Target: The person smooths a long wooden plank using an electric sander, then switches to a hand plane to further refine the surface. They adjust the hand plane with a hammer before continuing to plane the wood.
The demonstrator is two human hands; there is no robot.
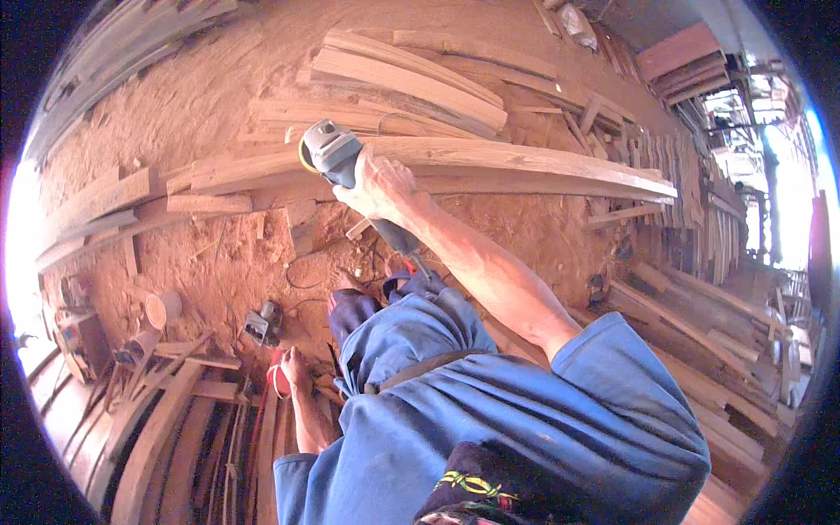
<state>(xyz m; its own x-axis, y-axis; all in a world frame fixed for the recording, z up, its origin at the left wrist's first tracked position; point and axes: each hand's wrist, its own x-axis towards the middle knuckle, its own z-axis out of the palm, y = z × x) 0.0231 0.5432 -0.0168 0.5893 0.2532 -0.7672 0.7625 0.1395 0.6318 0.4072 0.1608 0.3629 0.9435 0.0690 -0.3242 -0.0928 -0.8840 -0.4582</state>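
My right hand (pixel 381 185) is wrapped around the body of a grey angle grinder (pixel 332 150). The grinder's head and yellow-edged disc meet the near end of a long wooden beam (pixel 516 157), though I cannot tell whether they touch. Its dark handle end and cord hang back toward my legs. Down at my left side, my left hand (pixel 296 371) is closed at a red object with a pale rim (pixel 278 376), too small to name. Below the beam, my bare feet (pixel 348 282) show at the hem of my blue clothing.
Stacked planks (pixel 411 79) lie beyond the beam on sawdust-covered ground. A small power tool (pixel 262 324) sits left of my feet, near a pale round tub (pixel 164 309) and a wooden box (pixel 80 346). Loose boards (pixel 166 429) fill the lower left; more timber (pixel 700 324) lies right.
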